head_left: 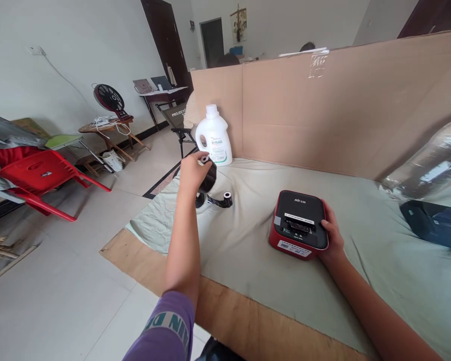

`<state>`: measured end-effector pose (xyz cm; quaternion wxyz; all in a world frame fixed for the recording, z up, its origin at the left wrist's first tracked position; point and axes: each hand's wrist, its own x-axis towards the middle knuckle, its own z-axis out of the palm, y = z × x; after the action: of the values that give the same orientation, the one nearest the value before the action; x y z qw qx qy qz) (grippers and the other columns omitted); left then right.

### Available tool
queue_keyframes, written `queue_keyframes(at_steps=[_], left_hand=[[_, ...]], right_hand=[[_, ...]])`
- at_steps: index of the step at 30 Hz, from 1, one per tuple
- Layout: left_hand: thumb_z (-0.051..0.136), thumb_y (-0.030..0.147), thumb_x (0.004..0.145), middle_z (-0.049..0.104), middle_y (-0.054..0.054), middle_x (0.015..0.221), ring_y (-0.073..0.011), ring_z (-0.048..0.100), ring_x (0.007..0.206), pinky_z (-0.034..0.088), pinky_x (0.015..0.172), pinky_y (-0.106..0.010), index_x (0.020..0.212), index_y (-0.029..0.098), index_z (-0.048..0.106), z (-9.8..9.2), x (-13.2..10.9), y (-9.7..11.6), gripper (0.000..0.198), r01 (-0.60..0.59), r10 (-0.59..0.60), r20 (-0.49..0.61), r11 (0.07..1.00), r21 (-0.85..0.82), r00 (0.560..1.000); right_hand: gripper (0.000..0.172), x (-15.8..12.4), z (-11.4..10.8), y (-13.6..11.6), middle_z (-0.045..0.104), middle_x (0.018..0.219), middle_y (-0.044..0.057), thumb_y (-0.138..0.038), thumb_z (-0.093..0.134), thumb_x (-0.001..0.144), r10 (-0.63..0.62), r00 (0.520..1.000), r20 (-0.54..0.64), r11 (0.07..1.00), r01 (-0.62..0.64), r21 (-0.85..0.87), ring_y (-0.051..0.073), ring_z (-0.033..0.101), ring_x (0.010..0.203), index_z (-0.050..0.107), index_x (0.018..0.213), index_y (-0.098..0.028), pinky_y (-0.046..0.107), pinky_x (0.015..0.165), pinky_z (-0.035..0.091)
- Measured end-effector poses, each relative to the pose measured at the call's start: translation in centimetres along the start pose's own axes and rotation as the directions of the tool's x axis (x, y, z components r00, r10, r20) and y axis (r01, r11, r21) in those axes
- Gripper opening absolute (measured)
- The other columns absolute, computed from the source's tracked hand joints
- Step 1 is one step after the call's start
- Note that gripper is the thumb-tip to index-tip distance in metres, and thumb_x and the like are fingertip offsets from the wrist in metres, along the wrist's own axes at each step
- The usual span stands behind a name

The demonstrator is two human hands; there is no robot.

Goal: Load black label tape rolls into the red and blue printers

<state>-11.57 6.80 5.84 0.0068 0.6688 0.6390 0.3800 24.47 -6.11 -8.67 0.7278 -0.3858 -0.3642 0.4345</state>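
Observation:
My left hand (pixel 193 173) is closed round a black roll with a white core (pixel 209 175), held a little above the pale green cloth (pixel 248 250). Just below it lie two smaller black spools (pixel 225 199) on the cloth. A white detergent bottle (pixel 213 135) stands behind them against the cardboard wall. My right hand (pixel 332 233) grips the right side of a small red and black label printer (pixel 298 223) that rests on the cloth.
A tall cardboard partition (pixel 323 110) closes off the back of the table. A clear plastic bag (pixel 432 160) and a dark blue item (pixel 436 223) lie at the right. The plywood table edge (pixel 229 311) runs along the front. A red chair (pixel 37 175) and a fan (pixel 108 98) stand on the floor to the left.

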Motion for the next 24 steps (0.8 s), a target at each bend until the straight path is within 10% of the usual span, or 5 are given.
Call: queue_keyframes(at_steps=[4,10,24], left_hand=[[0.065,0.028,0.077,0.072,-0.005,0.106,-0.0235,0.066,0.099,0.05,0.085,-0.031,0.113,0.025,0.073,-3.0,-1.2,0.0,0.038,0.078,-0.085,0.081,0.993,0.083,0.993],[0.068,0.019,0.07,0.07,-0.007,0.113,-0.021,0.067,0.093,0.05,0.075,-0.027,0.107,0.024,0.072,-0.9,-1.7,-2.6,0.038,0.195,-0.26,0.413,0.962,0.193,0.873],[0.055,0.009,0.072,0.068,-0.008,0.12,-0.0241,0.062,0.11,0.048,0.09,-0.03,0.116,0.024,0.068,1.8,-1.5,-3.6,0.048,0.17,-0.234,0.327,0.962,0.215,0.916]], right_hand=[[0.056,0.1,0.0,0.1,0.054,0.144,0.0,-0.035,0.064,0.075,-0.015,1.0,0.005,1.0,0.015,0.001,0.031,0.038,0.142,0.06,0.13,-0.032,0.056,0.122,0.019],[0.056,0.2,0.1,-0.1,0.057,0.141,0.002,-0.035,0.067,0.072,-0.011,1.0,-0.012,1.0,0.011,0.012,0.032,0.042,0.139,0.063,0.128,-0.03,0.056,0.121,0.02],[0.054,0.1,0.1,-0.2,0.059,0.138,0.003,-0.036,0.065,0.074,-0.023,1.0,0.015,1.0,0.024,-0.017,0.031,0.045,0.135,0.062,0.128,-0.03,0.055,0.119,0.024]])
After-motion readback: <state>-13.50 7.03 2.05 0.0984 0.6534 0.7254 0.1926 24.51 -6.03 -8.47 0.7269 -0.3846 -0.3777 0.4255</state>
